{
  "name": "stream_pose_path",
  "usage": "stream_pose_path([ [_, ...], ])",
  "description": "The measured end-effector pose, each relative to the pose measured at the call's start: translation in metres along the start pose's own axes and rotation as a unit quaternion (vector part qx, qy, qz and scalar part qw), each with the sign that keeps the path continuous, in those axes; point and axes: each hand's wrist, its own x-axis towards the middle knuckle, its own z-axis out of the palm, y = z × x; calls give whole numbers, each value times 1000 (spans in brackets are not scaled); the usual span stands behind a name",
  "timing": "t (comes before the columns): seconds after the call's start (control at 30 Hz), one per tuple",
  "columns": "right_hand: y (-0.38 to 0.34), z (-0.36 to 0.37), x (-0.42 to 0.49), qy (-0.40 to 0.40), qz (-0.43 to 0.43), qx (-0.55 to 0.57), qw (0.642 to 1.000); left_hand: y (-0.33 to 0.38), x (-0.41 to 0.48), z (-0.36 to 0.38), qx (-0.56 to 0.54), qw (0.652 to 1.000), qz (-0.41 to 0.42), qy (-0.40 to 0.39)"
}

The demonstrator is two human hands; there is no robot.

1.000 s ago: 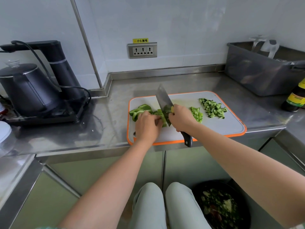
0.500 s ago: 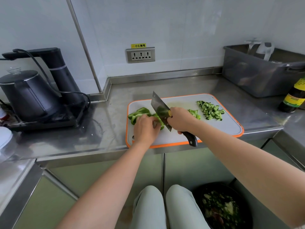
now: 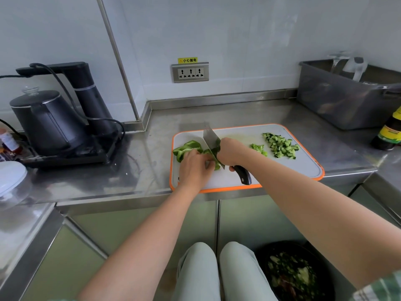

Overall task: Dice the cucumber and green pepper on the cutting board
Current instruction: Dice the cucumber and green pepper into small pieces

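Left of cutting board (image 3: 303,168): black kettle (image 3: 47,120). Behind-right: grey tub (image 3: 338,103) (contents unclear); right: dark bottle (image 3: 388,131). Below board: bin (image 3: 280,243) holding vegetable scraps. On board: diced cucumber (image 3: 281,145) at right; green pepper (image 3: 187,147) at left, gripped by left hand (image 3: 195,168); knife (image 3: 211,141) clenched in right hand (image 3: 231,152).

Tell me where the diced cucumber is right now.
In the head view, the diced cucumber lies on the far right part of the cutting board, just right of the small diced pepper pile.

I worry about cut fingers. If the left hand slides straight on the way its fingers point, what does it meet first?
Probably the knife blade, which the right hand holds just past the left hand on the pepper.
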Motion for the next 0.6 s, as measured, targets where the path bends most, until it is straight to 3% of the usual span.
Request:
stream_pose_path([
  [0.23, 14, -7, -16, -8, 5, 35, 999, -5, -15, -15, -14, 1000, 27, -9],
  [0.43, 36, -14, -26, 83, -10, 79, 993, 6, -18, -14, -32, 999, -23, 9],
  [0.6, 47, -23, -28, 101, -11, 77, 992, 17, -20, -12, 29, 997, -45, 55],
])
